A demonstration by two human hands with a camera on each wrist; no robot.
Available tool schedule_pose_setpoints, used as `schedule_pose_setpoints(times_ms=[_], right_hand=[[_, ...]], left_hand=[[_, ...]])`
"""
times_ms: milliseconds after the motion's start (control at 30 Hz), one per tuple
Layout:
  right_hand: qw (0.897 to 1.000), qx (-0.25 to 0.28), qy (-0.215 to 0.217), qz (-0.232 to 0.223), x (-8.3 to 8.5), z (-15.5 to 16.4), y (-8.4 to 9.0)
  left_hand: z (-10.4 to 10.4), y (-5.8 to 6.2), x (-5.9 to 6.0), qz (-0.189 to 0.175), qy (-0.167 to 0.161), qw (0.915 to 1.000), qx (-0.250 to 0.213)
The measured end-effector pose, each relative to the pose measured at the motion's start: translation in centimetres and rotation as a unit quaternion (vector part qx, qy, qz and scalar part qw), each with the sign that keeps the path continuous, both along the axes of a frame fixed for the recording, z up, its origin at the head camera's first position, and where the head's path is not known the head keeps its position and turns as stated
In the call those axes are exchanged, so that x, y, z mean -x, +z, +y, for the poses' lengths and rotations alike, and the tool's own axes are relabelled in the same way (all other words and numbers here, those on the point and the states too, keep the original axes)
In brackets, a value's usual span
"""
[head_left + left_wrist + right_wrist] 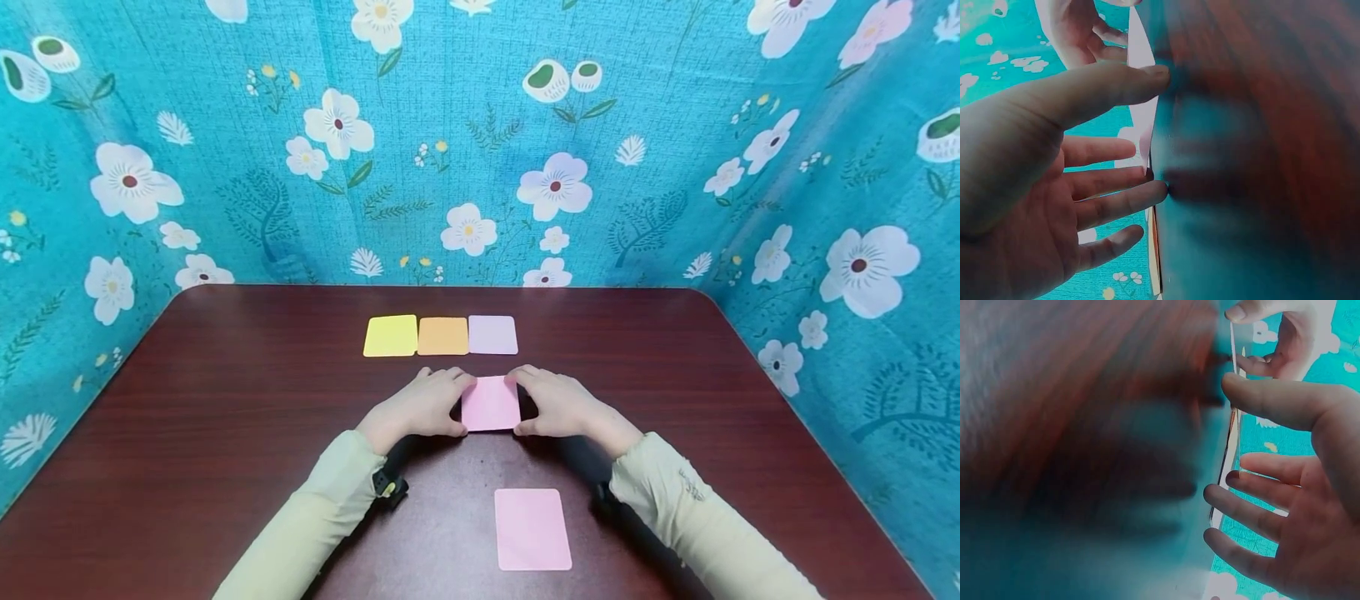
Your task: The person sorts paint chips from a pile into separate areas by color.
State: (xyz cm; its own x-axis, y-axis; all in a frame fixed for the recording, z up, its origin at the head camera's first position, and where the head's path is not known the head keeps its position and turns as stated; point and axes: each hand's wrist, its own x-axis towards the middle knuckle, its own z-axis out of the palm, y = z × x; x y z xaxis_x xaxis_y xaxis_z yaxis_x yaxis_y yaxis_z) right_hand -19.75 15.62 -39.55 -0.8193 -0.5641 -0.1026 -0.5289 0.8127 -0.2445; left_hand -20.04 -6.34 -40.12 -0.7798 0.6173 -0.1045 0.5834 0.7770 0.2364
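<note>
A pink square card (491, 403) with rounded corners is between both hands near the middle of the dark table. My left hand (427, 407) pinches its left edge, thumb at the near corner and fingertips at the far one. On the opposite edge, my right hand (562, 405) pinches the card the same way. Seen side-on in the left wrist view, the card (1141, 44) looks pale and slightly tilted from the tabletop. The right wrist view shows only a thin edge of it. Beyond the hands, yellow (391, 336), orange (442, 336) and lilac (492, 334) cards lie side by side in a row.
Another pink card (533, 530) lies flat toward the near edge, between the forearms. The brown wooden table (247, 375) has a blue floral cloth (450, 150) hanging behind it and along its sides.
</note>
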Motion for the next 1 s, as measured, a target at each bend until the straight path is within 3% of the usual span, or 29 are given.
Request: schedule_pose_setpoints(times_ms=[267,567,1000], right_hand=[[0.999,-0.021,-0.025,0.003,1.3,0.3,-0.2],[1.000,-0.005,-0.027,0.012,2.3,0.6,-0.7],[1.000,-0.004,-0.027,0.005,2.3,0.7,-0.8]], left_hand=[[0.6,-0.2,1.5,0.015,-0.005,0.9999,0.003],[1.1,-0.4,2.8,0.020,-0.008,0.9995,0.024],[1.5,-0.2,2.9,0.002,-0.008,0.9995,0.031]])
